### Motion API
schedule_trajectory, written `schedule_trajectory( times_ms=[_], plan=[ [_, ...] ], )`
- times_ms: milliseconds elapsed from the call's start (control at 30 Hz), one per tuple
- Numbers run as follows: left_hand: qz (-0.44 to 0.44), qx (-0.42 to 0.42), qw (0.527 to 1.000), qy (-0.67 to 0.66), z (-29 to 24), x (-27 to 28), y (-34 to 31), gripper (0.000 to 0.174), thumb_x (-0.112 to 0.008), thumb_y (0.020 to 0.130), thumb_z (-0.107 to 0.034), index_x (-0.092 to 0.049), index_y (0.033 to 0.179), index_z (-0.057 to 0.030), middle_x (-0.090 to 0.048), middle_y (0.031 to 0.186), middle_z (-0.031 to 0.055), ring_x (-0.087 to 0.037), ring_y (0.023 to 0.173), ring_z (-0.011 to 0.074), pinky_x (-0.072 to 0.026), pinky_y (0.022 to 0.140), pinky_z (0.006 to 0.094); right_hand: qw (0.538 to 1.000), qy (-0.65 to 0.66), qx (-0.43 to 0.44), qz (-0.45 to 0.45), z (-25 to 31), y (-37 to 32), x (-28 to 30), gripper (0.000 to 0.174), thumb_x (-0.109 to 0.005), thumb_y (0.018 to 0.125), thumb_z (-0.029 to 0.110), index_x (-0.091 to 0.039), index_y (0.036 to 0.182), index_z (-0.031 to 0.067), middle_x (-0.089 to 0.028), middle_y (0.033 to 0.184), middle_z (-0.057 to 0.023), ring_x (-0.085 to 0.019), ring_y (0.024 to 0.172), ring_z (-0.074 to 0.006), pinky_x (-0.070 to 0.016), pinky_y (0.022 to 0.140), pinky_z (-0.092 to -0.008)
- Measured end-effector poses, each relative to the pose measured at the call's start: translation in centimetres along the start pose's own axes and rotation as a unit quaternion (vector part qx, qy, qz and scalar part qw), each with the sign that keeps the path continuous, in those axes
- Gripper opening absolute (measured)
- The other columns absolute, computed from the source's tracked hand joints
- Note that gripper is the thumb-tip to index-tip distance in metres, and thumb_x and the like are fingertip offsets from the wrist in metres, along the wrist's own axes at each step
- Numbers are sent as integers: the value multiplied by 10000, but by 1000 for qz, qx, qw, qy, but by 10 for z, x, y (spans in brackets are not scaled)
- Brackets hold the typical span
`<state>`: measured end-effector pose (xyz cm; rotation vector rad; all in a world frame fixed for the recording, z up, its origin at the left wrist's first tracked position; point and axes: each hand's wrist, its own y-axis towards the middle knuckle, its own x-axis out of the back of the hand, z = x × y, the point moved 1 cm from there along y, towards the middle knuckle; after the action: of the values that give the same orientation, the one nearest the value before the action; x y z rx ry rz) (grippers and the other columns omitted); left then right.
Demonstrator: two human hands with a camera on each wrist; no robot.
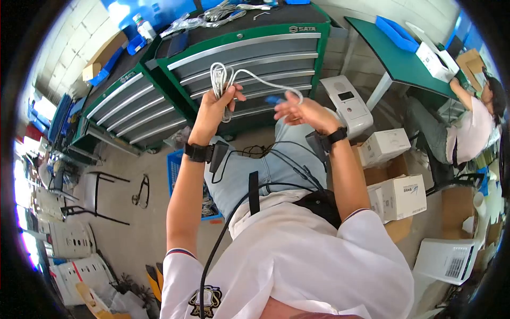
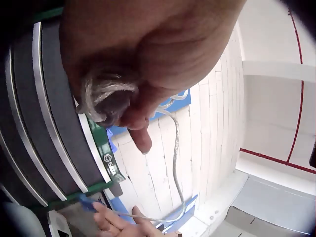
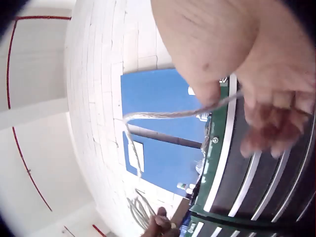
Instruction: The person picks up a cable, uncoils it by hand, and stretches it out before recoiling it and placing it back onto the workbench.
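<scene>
The left hand [image 1: 212, 110] grips a coiled whitish cable [image 1: 218, 80], its loops standing above the thumb and hanging below the fist. In the left wrist view the bundled loops [image 2: 106, 94] lie inside the curled fingers. A single strand arcs across to the right hand [image 1: 308, 110], where it passes between thumb and palm, as the right wrist view shows at the strand [image 3: 168, 114]. The other right fingers are spread and partly bent. A blue plug [image 1: 273, 100] sticks out beside the right fingertips; in the left wrist view the blue plug [image 2: 88, 202] is blurred.
Green-framed drawer cabinets [image 1: 255, 58] stand ahead, with cables on top. At the right are a white appliance [image 1: 348, 106], white boxes [image 1: 406, 196], a green table [image 1: 382, 50] and a seated person [image 1: 473, 127]. A blue crate [image 1: 172, 173] sits by the legs.
</scene>
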<state>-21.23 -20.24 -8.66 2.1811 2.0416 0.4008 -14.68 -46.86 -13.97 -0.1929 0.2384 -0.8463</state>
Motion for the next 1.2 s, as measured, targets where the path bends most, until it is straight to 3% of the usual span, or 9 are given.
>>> schedule_trajectory(
  times_ms=[133, 333, 400, 467, 600, 667, 733, 967, 1200],
  plan=[
    [11, -13, 1000, -12, -7, -20, 15, 238, -522, 1022, -222, -658, 1057, -30, -632, 792, -4, -491, 689, 62, -410, 657, 220, 984, -169, 30, -44, -5, -7, 20, 635, -447, 967, 605, -683, 1089, 28, -721, 975, -63, -662, 790, -130, -515, 722, -255],
    [54, 19, 998, -40, -5, -36, 20, 243, -514, 1026, -222, -650, 1075, -26, -614, 798, -8, -496, 692, 66, -408, 657, 218, 991, -38, 120, -41, -5, -10, 6, 563, -472, 1001, 495, -560, 1289, 19, -634, 1170, -88, -602, 1072, -171, -462, 937, -316],
    [48, 31, 996, -61, -2, -33, 21, 245, -515, 1026, -224, -650, 1079, -26, -608, 797, -10, -496, 692, 66, -407, 655, 218, 954, -189, 234, 12, -16, 3, -7, 463, -484, 1019, 402, -565, 1252, 10, -642, 1095, -75, -606, 1042, -162, -460, 927, -306],
    [6, 36, 998, -56, -1, -26, 21, 249, -515, 1026, -226, -647, 1080, -23, -601, 794, -13, -495, 692, 66, -405, 653, 218, 973, -74, 206, 75, -16, 1, -13, 379, -496, 1026, 339, -594, 1166, 0, -605, 870, -21, -586, 814, -105, -459, 782, -252],
    [-109, 85, 990, 16, -3, 12, 11, 305, -521, 1022, -272, -653, 1062, 0, -638, 814, 17, -539, 703, 88, -427, 638, 242, 978, -9, 205, -31, -2, -10, 7, 361, -536, 1010, 331, -640, 1041, -13, -332, 611, 79, -304, 546, -34, -309, 546, -212],
    [-170, 21, 981, -93, 27, 53, 11, 309, -538, 1013, -293, -643, 1006, -2, -653, 816, 56, -595, 728, 134, -481, 668, 263, 981, -67, 163, -78, 11, -26, 31, 352, -561, 994, 329, -676, 1004, -4, -398, 614, 75, -351, 560, -26, -318, 534, -219],
    [-182, 40, 969, -162, 42, 80, 14, 292, -547, 1010, -301, -606, 985, -16, -621, 781, 46, -604, 718, 144, -484, 655, 268, 926, -249, 260, -115, 13, -26, 40, 318, -619, 962, 306, -725, 981, 6, -658, 774, 5, -517, 670, -41, -402, 590, -224],
    [81, 26, 990, 115, -5, 5, 49, 369, -498, 1025, -354, -669, 1148, -50, -685, 1055, 41, -529, 778, 69, -436, 701, 232, 920, -199, 311, -128, 46, 23, 1, 316, -632, 951, 303, -719, 1005, 3, -701, 854, -35, -560, 767, -55, -430, 690, -230],
    [128, 2, 943, -307, 17, 20, 94, 549, -439, 1031, -404, -402, 1435, -34, -709, 1058, 103, -497, 621, 99, -392, 600, 245, 886, -302, 300, -186, 113, 53, 5, 319, -668, 916, 275, -709, 943, -40, -706, 763, -141, -660, 678, -148, -486, 635, -291]
  ],
)
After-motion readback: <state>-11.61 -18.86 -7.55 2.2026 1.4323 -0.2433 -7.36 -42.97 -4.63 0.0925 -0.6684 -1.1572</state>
